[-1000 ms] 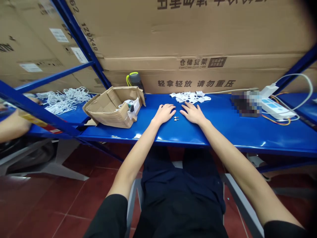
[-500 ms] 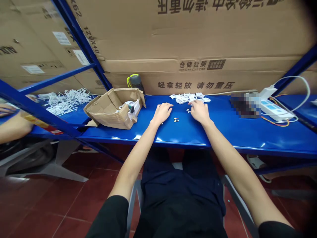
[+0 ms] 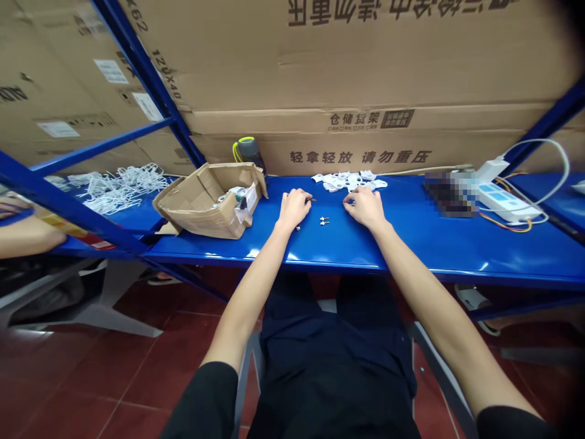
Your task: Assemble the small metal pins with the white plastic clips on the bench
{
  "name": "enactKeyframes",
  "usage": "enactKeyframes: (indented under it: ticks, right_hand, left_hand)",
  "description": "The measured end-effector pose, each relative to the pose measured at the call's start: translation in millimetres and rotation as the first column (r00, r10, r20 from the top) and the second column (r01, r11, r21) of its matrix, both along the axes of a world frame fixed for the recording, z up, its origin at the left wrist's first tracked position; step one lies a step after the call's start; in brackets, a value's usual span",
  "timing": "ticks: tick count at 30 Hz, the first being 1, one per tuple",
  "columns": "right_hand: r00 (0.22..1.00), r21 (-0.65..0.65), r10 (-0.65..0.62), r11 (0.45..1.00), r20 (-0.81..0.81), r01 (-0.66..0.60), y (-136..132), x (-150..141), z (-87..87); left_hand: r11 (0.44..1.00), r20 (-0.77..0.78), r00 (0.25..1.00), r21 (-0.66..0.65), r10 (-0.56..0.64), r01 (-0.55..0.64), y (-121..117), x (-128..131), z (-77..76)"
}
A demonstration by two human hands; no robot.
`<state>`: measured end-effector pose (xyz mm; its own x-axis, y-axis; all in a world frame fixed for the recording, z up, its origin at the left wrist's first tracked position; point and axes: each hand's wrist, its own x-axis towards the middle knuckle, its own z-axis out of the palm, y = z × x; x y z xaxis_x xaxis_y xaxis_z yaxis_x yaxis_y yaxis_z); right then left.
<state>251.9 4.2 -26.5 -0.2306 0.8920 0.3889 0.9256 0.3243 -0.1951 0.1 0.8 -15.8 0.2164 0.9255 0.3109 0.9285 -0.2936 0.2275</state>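
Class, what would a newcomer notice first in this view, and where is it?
The glossy blue steel shelf spanning the view stands out first, with the person's left hand and right hand on it at centre. Just beyond the hands lies a heap of white plastic parts. Huge cardboard cartons fill the background, and an open cardboard box sits left of the hands.

One head-worn view looks forward and down from above and behind the left hand (image 3: 293,208) and right hand (image 3: 365,207) (fairly close), onto the blue steel shelf (image 3: 425,244) beneath them.

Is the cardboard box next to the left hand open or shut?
The cardboard box is open: its flaps are folded outward, and white plastic parts show inside it.
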Motion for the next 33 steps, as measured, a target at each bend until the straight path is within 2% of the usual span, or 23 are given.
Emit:
enactKeyframes:
  ticks: [6,17,26,33]
  right_hand:
    - [1.000,0.007,0.016,1.000,-0.009,-0.016,1.7,-1.7,-0.5]
    - [0.990,0.076,0.073,0.995,-0.120,-0.064,-1.0,-9.1,6.0]
    - [0.917,0.027,0.191,0.981,-0.351,-0.194,2.3,-11.7,1.8]
    - [0.899,-0.016,0.195,0.976,-0.392,-0.218,3.6,-14.4,0.8]
  left_hand:
    - [0.997,0.020,0.997,0.033,0.068,-0.069,0.4,-2.1,0.4]
    - [0.999,0.044,0.998,0.005,-0.050,0.050,-5.2,3.8,4.2]
    - [0.997,0.017,0.998,-0.022,-0.068,0.069,-4.3,6.8,4.6]
    - [0.996,0.013,0.996,-0.015,-0.091,0.092,-4.8,7.9,5.2]
